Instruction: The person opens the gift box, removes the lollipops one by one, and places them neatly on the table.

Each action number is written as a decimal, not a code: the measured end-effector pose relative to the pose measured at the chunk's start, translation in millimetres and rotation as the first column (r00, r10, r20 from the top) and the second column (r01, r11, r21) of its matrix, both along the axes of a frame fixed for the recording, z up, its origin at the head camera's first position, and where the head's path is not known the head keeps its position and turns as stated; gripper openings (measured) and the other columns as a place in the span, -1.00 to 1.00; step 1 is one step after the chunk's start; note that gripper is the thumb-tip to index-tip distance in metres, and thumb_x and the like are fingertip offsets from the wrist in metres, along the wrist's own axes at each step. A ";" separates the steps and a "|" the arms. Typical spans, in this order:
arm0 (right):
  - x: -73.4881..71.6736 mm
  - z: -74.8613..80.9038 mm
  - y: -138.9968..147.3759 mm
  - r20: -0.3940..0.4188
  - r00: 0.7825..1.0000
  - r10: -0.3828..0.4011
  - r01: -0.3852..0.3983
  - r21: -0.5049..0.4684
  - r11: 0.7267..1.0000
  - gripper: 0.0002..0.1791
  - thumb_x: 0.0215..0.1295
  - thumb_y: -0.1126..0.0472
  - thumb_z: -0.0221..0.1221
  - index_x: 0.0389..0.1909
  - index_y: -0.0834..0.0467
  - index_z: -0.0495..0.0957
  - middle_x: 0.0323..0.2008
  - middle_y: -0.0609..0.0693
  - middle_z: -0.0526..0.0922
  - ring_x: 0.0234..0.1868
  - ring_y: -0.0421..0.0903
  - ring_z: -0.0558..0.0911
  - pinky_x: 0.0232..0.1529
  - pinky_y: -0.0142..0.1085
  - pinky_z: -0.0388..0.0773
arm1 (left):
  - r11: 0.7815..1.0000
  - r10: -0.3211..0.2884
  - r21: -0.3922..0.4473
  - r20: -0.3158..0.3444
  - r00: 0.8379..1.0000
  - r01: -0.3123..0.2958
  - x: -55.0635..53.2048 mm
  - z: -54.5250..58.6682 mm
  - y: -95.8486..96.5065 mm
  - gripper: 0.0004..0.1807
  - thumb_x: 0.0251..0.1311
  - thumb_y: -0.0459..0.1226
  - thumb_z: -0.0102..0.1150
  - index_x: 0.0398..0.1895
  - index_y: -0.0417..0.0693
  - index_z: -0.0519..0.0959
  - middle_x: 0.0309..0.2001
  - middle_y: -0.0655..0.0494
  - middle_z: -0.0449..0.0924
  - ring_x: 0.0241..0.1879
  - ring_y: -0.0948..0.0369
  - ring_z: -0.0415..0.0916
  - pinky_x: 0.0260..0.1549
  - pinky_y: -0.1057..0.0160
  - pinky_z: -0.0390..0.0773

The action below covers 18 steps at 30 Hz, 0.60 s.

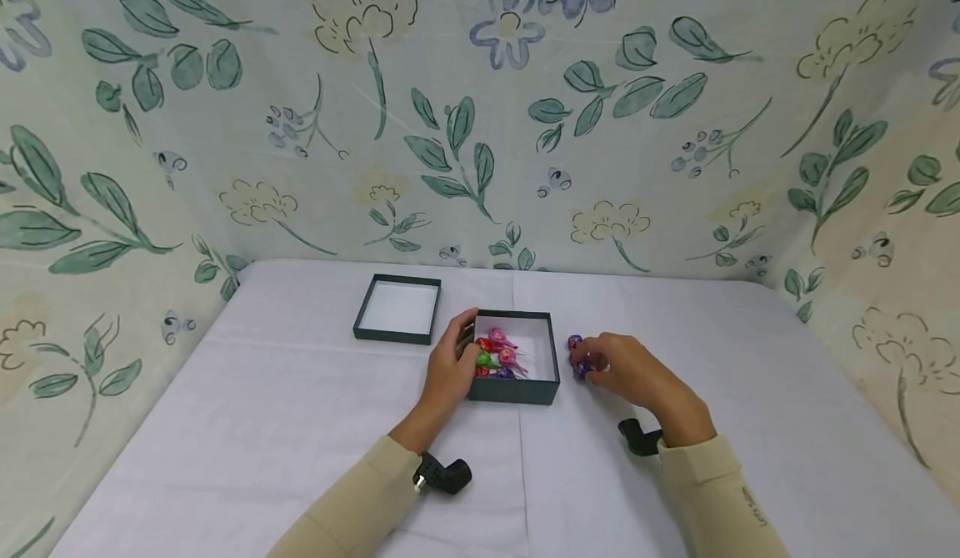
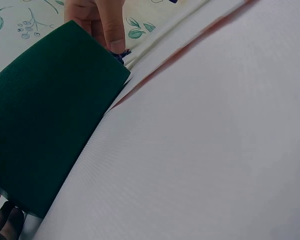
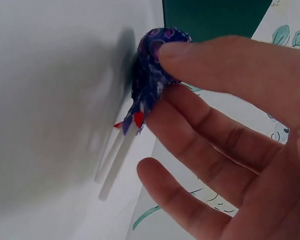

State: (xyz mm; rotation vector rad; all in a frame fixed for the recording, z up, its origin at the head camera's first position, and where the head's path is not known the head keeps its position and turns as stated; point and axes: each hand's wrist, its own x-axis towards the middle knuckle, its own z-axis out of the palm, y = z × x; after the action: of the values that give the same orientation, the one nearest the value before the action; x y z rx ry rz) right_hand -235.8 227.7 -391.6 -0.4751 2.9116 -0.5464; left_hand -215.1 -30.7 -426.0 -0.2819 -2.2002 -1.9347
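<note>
My left hand [image 1: 447, 366] grips the left wall of a dark green box [image 1: 517, 391], thumb over the rim. Inside its white interior lie several lollipops [image 1: 497, 356] in pink, red, green and purple wrappers, sticks partly visible. To the right of the box, my right hand [image 1: 630, 368] pinches a purple-wrapped lollipop [image 3: 152, 75] between thumb and fingers, low over the table. Two white sticks show below the wrapper in the right wrist view; a second purple head lies close by. The left wrist view shows the green box wall [image 2: 60, 115] with left fingertips [image 2: 10, 220] at its lower corner.
A green-rimmed box lid [image 1: 397, 337] lies with its white inside up, behind and left of the box. White cloth [image 1: 262, 424] covers the table. Floral fabric [image 1: 480, 149] hangs at the back and both sides.
</note>
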 end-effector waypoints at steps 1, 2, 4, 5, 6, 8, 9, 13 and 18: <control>0.0 -0.3 -0.3 0.003 1.000 0.000 0.000 0.002 1.000 -0.71 0.07 0.39 0.34 -0.16 0.07 0.67 -0.31 -0.06 0.58 -0.27 -0.09 0.50 -0.16 -0.18 0.58 | 1.000 0.000 -0.001 0.001 1.000 0.000 0.4 0.4 0.0 -0.47 0.28 -0.51 -0.15 0.34 -0.14 0.31 0.34 -0.16 0.30 0.32 -0.10 0.27 0.28 -0.03 0.28; -0.1 -0.4 -0.5 0.004 1.000 0.003 -0.003 0.004 1.000 -0.71 0.07 0.40 0.34 -0.16 0.08 0.66 -0.31 -0.06 0.59 -0.27 -0.09 0.50 -0.15 -0.18 0.58 | 1.000 0.001 -0.004 0.002 1.000 -0.001 0.7 0.9 0.0 -0.47 0.28 -0.51 -0.15 0.34 -0.14 0.31 0.34 -0.16 0.30 0.32 -0.09 0.28 0.28 -0.03 0.28; -0.1 -0.7 -1.2 0.009 1.000 0.001 -0.001 0.008 1.000 -0.70 0.07 0.40 0.33 -0.15 0.09 0.66 -0.31 -0.06 0.59 -0.27 -0.08 0.50 -0.15 -0.18 0.58 | 1.000 0.003 -0.013 0.008 1.000 -0.003 0.9 1.7 -0.3 -0.47 0.29 -0.51 -0.15 0.34 -0.13 0.31 0.34 -0.16 0.30 0.31 -0.08 0.28 0.28 -0.02 0.28; -0.1 -0.9 -1.3 0.011 1.000 -0.001 0.001 0.009 1.000 -0.70 0.08 0.40 0.33 -0.15 0.09 0.66 -0.31 -0.06 0.59 -0.26 -0.08 0.49 -0.15 -0.18 0.57 | 1.000 0.003 -0.016 0.009 1.000 -0.002 0.7 1.4 -0.5 -0.47 0.29 -0.51 -0.15 0.34 -0.14 0.31 0.34 -0.16 0.30 0.31 -0.08 0.28 0.28 -0.02 0.28; -0.2 -1.1 -1.5 0.014 1.000 -0.004 0.004 0.011 1.000 -0.70 0.08 0.40 0.33 -0.15 0.09 0.66 -0.31 -0.06 0.58 -0.26 -0.08 0.49 -0.14 -0.18 0.57 | 1.000 0.002 -0.018 0.010 1.000 -0.001 0.1 1.0 -0.5 -0.47 0.29 -0.51 -0.15 0.34 -0.15 0.31 0.34 -0.16 0.30 0.31 -0.08 0.28 0.28 -0.02 0.28; -0.5 -1.7 -1.2 0.018 1.000 -0.004 0.004 0.015 1.000 -0.70 0.08 0.41 0.32 -0.15 0.09 0.66 -0.31 -0.05 0.58 -0.26 -0.08 0.49 -0.15 -0.17 0.57 | 1.000 0.001 -0.019 0.010 1.000 -0.001 -2.5 -2.3 -0.4 -0.47 0.29 -0.51 -0.15 0.35 -0.18 0.30 0.34 -0.16 0.29 0.32 -0.09 0.28 0.28 -0.03 0.28; -0.6 -2.3 -1.1 0.022 1.000 -0.009 0.009 0.018 1.000 -0.69 0.08 0.41 0.32 -0.14 0.09 0.66 -0.31 -0.06 0.58 -0.26 -0.08 0.49 -0.15 -0.18 0.57 | 1.000 0.002 -0.019 0.010 1.000 -0.002 -5.1 -6.2 -0.2 -0.47 0.29 -0.51 -0.15 0.35 -0.17 0.30 0.35 -0.15 0.29 0.32 -0.08 0.27 0.28 -0.03 0.28; -0.9 -3.8 -0.3 0.030 1.000 -0.007 0.006 0.024 1.000 -0.68 0.08 0.42 0.32 -0.12 0.11 0.66 -0.31 -0.05 0.57 -0.26 -0.08 0.48 -0.16 -0.18 0.56 | 1.000 0.010 -0.014 0.004 1.000 -0.010 -16.2 -24.2 0.4 -0.46 0.30 -0.48 -0.14 0.37 -0.10 0.29 0.36 -0.07 0.29 0.33 -0.03 0.27 0.29 -0.01 0.27; -0.8 -4.4 0.3 0.034 0.999 -0.006 0.005 0.019 1.000 -0.68 0.08 0.43 0.31 -0.12 0.11 0.66 -0.31 -0.04 0.57 -0.25 -0.07 0.48 -0.16 -0.17 0.57 | 1.000 0.020 -0.015 -0.004 1.000 -0.020 -21.7 -35.7 0.0 -0.46 0.31 -0.44 -0.11 0.37 0.02 0.31 0.35 0.06 0.32 0.32 0.07 0.29 0.28 0.04 0.30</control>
State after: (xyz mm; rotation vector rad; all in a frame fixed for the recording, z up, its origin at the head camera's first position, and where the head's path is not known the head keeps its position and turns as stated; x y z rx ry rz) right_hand -236.6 227.9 -396.0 -0.4508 2.8835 -0.5220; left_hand -236.8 -30.7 -461.7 -0.2650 -2.2082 -1.9064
